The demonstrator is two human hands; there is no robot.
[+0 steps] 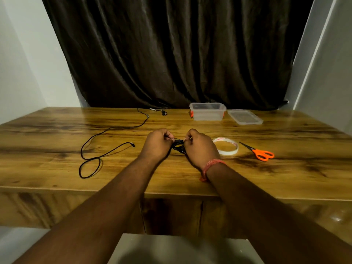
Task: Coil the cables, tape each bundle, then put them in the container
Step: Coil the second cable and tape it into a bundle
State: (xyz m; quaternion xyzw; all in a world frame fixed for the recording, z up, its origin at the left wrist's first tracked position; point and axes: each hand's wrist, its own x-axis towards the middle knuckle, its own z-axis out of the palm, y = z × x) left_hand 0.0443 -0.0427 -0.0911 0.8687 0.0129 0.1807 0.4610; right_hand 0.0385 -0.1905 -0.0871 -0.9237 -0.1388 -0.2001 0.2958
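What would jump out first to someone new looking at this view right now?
First, the left hand and right hand meeting at the table's middle, both gripping a small coiled black cable bundle. Next, the orange-handled scissors and tape roll lying just right of the hands. Then a loose black cable sprawled at left, and the open clear container at the far edge, its lid beside it.

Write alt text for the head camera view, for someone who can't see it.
Both hands, left hand and right hand, pinch a small coiled black cable above a wooden table. A loose black cable lies left; tape roll and orange scissors right; an open clear container and its lid behind.
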